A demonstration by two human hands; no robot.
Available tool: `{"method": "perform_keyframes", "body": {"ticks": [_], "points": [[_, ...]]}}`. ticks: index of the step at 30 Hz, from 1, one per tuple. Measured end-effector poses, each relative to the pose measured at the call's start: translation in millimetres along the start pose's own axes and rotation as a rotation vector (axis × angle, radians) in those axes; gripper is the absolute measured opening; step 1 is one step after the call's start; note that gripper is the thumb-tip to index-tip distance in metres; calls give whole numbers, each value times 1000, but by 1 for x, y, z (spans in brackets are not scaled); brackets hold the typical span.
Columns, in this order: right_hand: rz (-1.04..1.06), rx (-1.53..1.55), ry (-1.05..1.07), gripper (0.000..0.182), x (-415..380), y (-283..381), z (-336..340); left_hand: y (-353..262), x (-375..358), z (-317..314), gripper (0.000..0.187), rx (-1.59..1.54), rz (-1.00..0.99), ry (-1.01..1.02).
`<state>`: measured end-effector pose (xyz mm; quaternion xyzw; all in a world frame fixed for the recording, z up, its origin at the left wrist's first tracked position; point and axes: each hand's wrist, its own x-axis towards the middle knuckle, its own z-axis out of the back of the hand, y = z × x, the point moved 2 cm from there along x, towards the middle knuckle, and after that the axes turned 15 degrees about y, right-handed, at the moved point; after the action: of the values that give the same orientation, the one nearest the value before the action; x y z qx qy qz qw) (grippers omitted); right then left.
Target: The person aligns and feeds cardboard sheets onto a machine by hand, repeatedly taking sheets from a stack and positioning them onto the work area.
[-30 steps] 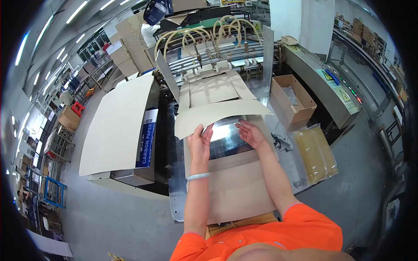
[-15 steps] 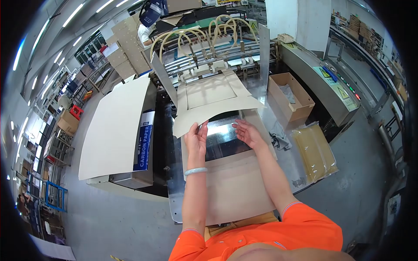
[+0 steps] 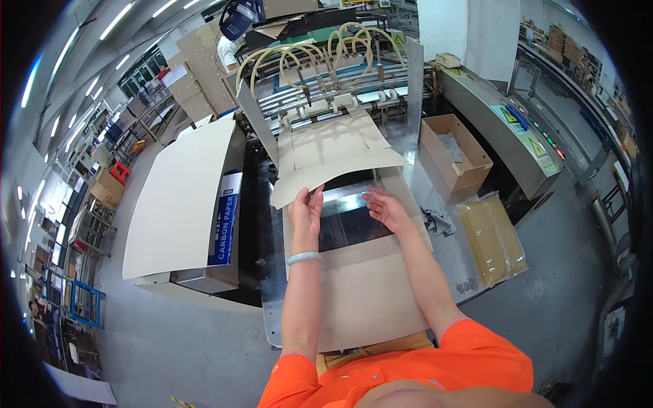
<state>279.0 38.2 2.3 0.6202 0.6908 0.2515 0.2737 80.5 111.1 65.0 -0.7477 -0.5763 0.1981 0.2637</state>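
My left hand (image 3: 305, 212), palm up, is at the near edge of a curved beige sheet (image 3: 333, 178), its fingertips at or just under that edge. To the right, my right hand (image 3: 388, 209) is raised with its fingers apart and nothing in it. Between the hands shows the shiny metal machine bed (image 3: 347, 198). Another beige sheet (image 3: 367, 289) lies beneath my forearms. The curved sheet's far part reaches toward the rollers (image 3: 326, 112) of the machine.
Large pale boards (image 3: 177, 204) and a blue carbon paper box (image 3: 224, 231) are at the left. On the right are an open cardboard box (image 3: 454, 153), a grey cloth (image 3: 437, 212), a plastic-wrapped yellowish pack (image 3: 491, 239) and a control panel (image 3: 534, 139).
The curved sheet has shifted slightly, its near edge now a little farther up and its right tip farther left. Both hands stay in nearly the same place.
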Motion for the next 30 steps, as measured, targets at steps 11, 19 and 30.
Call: {"method": "perform_keyframes", "body": {"ticks": [11,19,30], "points": [[20,-52,34,30,6,-4,7,2,6,15,31,79,23,-5],[18,-50,1,29,3,-2,1,6,-7,27,31,117,60,6],[-22,-179,-5,31,-2,-3,-7,6,-90,30,40,1009,-42,123]]}}
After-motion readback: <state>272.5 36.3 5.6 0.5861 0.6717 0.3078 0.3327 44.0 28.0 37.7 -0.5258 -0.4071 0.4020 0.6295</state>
